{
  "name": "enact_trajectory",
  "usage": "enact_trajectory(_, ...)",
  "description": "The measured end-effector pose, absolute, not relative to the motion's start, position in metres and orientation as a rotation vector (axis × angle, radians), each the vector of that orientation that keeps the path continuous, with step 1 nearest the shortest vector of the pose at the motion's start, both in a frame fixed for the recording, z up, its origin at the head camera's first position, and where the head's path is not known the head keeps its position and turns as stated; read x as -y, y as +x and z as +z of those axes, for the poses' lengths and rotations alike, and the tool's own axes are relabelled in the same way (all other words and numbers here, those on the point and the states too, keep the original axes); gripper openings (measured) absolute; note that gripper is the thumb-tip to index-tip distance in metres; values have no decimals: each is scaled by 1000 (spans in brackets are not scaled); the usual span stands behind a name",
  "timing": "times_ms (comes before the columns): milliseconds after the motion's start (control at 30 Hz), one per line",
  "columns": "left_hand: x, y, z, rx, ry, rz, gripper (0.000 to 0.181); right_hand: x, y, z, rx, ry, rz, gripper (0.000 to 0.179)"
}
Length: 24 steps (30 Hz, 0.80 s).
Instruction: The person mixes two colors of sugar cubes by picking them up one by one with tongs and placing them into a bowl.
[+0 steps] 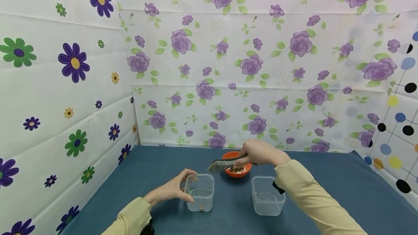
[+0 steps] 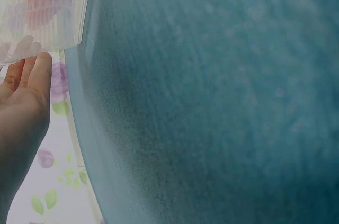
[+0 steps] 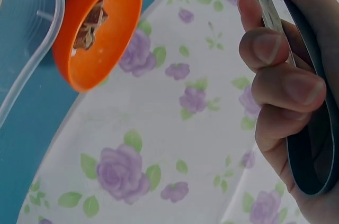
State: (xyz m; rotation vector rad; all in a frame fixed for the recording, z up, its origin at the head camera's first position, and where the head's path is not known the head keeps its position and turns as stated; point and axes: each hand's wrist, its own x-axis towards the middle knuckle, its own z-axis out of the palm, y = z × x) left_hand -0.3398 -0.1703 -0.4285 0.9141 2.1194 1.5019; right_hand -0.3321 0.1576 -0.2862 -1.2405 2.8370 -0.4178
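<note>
My left hand (image 1: 174,188) grips the left side of a clear plastic container (image 1: 200,193), thumb in front and fingers behind. A small brownish piece (image 1: 201,207) shows low in that container. In my right hand (image 1: 261,152) are metal tongs (image 1: 225,162), their perforated head above the table between the left container and an orange bowl (image 1: 247,172). Whether the tips pinch anything is hard to tell. Brown dried pieces (image 3: 91,27) lie inside the bowl, seen in the right wrist view. The right wrist view also shows my fingers curled round the tongs' dark handle (image 3: 310,184).
A second clear container (image 1: 267,206) stands on the right, under my right forearm. The blue-green tablecloth (image 1: 163,162) runs back to a flower-printed curtain (image 1: 235,104). Another printed sheet (image 1: 65,119) closes off the left side.
</note>
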Motion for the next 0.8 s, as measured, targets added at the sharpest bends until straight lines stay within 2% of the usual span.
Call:
enact_trajectory(433, 170, -341, -429, -2093, 929, 1504, 71, -194, -351, -288, -3006, -1077, -327, 48)
enact_trajectory(800, 170, -338, -426, -2101, 933, 1493, 71, -204, -360, -298, -3094, -1029, -198, 47)
